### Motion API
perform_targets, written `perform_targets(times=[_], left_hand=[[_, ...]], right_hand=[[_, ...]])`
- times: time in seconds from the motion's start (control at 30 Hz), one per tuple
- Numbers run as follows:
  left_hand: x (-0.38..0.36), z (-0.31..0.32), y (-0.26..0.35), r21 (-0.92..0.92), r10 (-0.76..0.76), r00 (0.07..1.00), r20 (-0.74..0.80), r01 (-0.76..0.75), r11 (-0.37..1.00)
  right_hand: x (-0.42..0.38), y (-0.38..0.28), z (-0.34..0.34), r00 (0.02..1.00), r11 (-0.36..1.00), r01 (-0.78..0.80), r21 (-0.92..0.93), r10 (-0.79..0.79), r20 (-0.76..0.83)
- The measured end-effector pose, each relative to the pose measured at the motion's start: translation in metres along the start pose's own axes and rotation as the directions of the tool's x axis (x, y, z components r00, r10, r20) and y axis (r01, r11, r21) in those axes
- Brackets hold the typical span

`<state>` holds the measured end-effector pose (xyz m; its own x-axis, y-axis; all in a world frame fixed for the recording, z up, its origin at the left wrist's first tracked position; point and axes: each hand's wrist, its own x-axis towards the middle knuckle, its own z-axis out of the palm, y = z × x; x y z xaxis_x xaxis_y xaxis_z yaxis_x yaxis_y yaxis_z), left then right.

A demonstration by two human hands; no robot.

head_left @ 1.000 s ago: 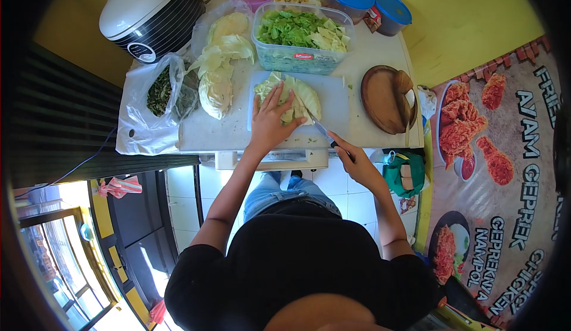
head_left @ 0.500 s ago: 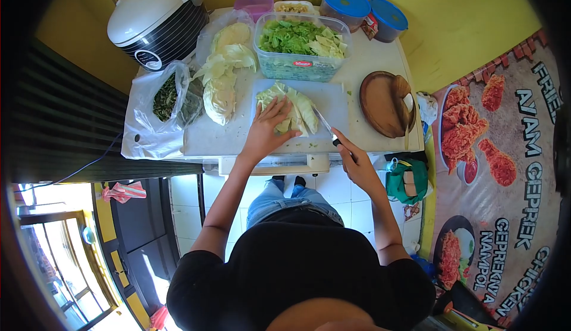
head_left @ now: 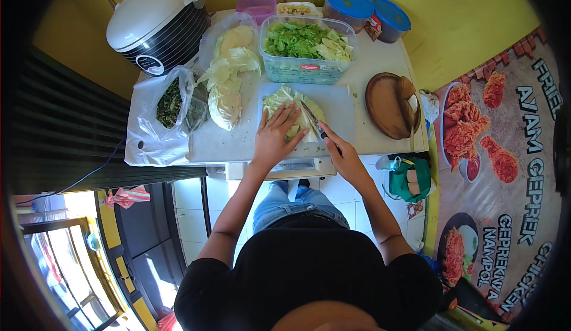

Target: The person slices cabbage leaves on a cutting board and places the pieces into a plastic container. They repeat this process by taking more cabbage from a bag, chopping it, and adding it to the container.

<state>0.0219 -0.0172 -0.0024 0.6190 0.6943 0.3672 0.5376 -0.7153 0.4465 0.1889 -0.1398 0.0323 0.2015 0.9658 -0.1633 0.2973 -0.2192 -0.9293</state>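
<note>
A pale green piece of cabbage (head_left: 291, 100) lies on the white cutting board (head_left: 340, 108). My left hand (head_left: 278, 133) rests on it with the fingers spread, pressing its left part. In my right hand (head_left: 345, 157) is a knife (head_left: 312, 114), gripped by its dark handle. The blade lies over the right side of the cabbage, its tip pointing away from me and to the left. Behind the board stands a clear plastic container (head_left: 306, 70) full of cut green leaves and pale cabbage pieces.
Cabbage heads (head_left: 226, 108) lie left of the board, beside a plastic bag (head_left: 156, 130) of dark greens. A rice cooker (head_left: 157, 24) stands at the back left. On the right is a wooden mortar (head_left: 383, 108) with a pestle. Blue-lidded tubs (head_left: 349, 2) stand behind.
The knife has moved left, from the cabbage's right edge to over its top. My right hand has shifted left with it. My left hand stays on the cabbage.
</note>
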Motion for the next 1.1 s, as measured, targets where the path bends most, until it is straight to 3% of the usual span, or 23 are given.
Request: perform_targets(times=[0.3, 0.4, 0.47, 0.67, 0.77, 1.0, 1.1], left_hand=[[0.0, 0.002, -0.002, 0.006, -0.003, 1.0, 0.008, 0.003, 1.0], [-0.001, 0.004, -0.002, 0.006, -0.012, 1.0, 0.002, 0.012, 1.0], [-0.001, 0.004, -0.002, -0.007, -0.028, 1.0, -0.001, 0.028, 1.0], [0.002, 0.0, -0.001, 0.009, -0.011, 1.0, 0.027, 0.011, 1.0], [0.0, 0.0, -0.001, -0.003, -0.015, 0.999, 0.041, 0.015, 1.0], [0.002, -0.002, -0.002, -0.046, -0.018, 0.999, 0.047, 0.02, 0.999], [0.003, -0.002, -0.002, -0.054, -0.027, 0.998, 0.056, 0.03, 0.998]], right_hand=[[-0.001, -0.005, -0.003, 0.999, 0.998, -0.031, -0.048, 0.032, 0.023], [-0.003, -0.003, 0.002, 0.999, 0.997, 0.027, -0.073, -0.028, -0.022], [-0.005, -0.005, 0.003, 0.999, 0.986, -0.047, -0.162, 0.045, -0.016], [0.003, -0.006, -0.01, 0.996, 0.997, -0.058, -0.051, 0.061, 0.063], [0.008, -0.009, -0.017, 0.983, 0.987, -0.148, -0.067, 0.154, 0.097], [0.016, -0.01, -0.021, 0.991, 0.992, -0.086, -0.097, 0.095, 0.092], [0.022, -0.013, -0.024, 0.976, 0.981, -0.161, -0.111, 0.174, 0.128]])
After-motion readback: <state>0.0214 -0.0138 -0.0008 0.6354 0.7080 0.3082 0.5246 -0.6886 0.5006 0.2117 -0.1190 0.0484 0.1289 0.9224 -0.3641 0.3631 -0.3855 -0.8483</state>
